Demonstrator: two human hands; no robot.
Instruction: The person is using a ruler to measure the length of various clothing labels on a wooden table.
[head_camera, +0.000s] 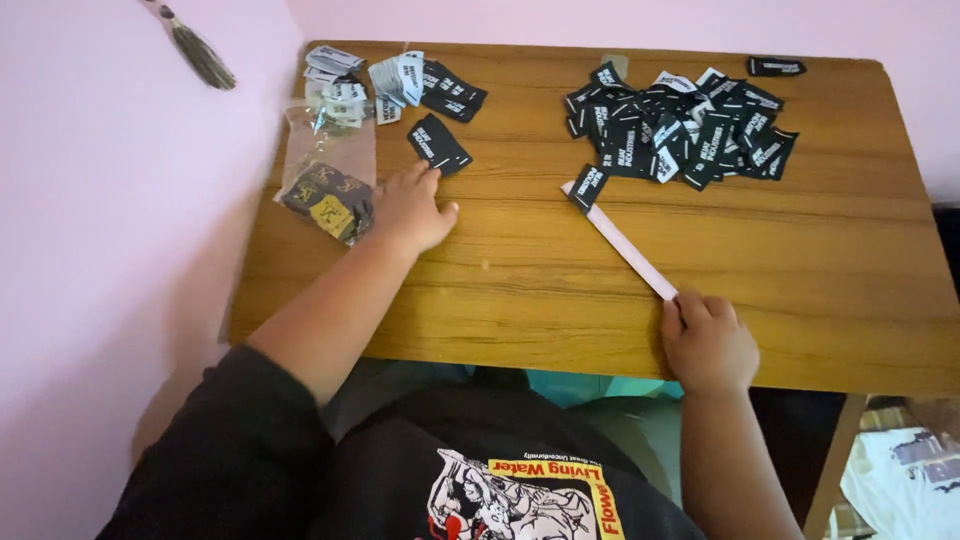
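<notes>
**Head view: labels sorted on a desk, one hand at each end of the work**

Head-camera coverage starts at the left with a pink wall, against which the wooden desk (520, 330) is pushed. At the desk's left edge a clear bag (325, 150) is laid flat, with dark and yellow tags (328, 200) gathered at its near end, apparently kept apart from the rest. Behind it a small heap (385, 80) of black and white labels is kept.

The left hand (412, 208) is rested on the desk just beside the bag, loosely spread and grasping nothing; its fingertips are touching a short stack (438, 143) of black labels, squared up as if for counting.

Further right, a white strip (620, 240) is laid diagonally, and one black label (588, 186) is set across its far end. The strip's near end is pinned or pinched by the right hand (708, 343), curled over it near the desk's front edge. Beyond, a large loose pile (680, 125) of black labels is spread, within reach of the strip.
</notes>
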